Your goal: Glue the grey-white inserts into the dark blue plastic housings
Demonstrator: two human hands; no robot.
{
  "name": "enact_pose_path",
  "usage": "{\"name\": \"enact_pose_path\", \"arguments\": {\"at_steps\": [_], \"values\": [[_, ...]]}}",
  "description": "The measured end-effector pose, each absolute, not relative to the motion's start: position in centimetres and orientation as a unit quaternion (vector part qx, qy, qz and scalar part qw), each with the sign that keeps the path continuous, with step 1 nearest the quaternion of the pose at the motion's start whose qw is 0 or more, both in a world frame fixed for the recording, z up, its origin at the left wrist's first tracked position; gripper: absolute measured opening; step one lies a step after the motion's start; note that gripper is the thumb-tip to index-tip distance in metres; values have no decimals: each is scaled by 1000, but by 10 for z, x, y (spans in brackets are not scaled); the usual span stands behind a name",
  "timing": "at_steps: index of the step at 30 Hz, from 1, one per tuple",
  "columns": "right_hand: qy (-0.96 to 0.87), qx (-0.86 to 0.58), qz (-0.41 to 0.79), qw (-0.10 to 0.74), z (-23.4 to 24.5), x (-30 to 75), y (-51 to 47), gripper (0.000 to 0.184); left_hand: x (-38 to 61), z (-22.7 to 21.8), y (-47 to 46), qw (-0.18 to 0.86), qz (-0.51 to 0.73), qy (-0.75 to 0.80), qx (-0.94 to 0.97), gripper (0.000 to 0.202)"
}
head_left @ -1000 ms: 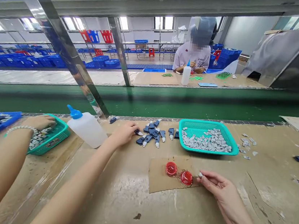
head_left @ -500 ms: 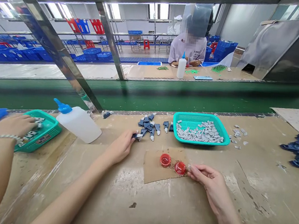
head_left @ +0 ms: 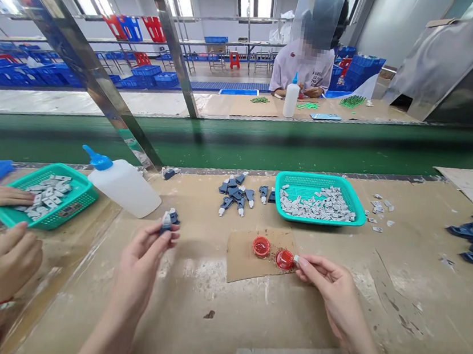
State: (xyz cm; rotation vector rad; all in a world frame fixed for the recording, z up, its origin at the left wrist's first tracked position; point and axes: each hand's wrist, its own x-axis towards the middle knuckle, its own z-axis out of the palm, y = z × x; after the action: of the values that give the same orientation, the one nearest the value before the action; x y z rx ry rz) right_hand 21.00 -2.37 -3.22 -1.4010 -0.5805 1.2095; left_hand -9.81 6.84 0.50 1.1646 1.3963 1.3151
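One navy piece [head_left: 166,222] in left hand [head_left: 140,260], grey piece [head_left: 296,259] in right hand [head_left: 329,283].

The small dark blue plastic part [head_left: 166,223], with a white end, is held upright in the left hand [head_left: 141,251]. The small grey piece [head_left: 296,259] is pinched by the right hand [head_left: 330,286], just beside the red cup [head_left: 284,259] on the cardboard sheet [head_left: 241,263].
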Motion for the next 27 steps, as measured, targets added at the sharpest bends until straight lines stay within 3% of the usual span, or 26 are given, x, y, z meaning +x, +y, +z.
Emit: {"name": "enact_pose_path", "arguments": {"at_steps": [3,7,10,16,27], "values": [[-243,-601,518,558,-32,208,-22,31,-73,8,46,603,531,504,316,24],[-243,-612,516,548,-35,206,-20,33,-53,8,30,688,502,467,238,15],[-252,-618,511,541,-37,205,-18,33,-45,10,25,704,488,458,238,10],[-276,-622,491,545,-40,202,-16,33,-38,11,21,682,477,493,252,27],[-289,-612,483,555,-32,205,-21,31,-31,5,16,708,480,462,234,26]]}}
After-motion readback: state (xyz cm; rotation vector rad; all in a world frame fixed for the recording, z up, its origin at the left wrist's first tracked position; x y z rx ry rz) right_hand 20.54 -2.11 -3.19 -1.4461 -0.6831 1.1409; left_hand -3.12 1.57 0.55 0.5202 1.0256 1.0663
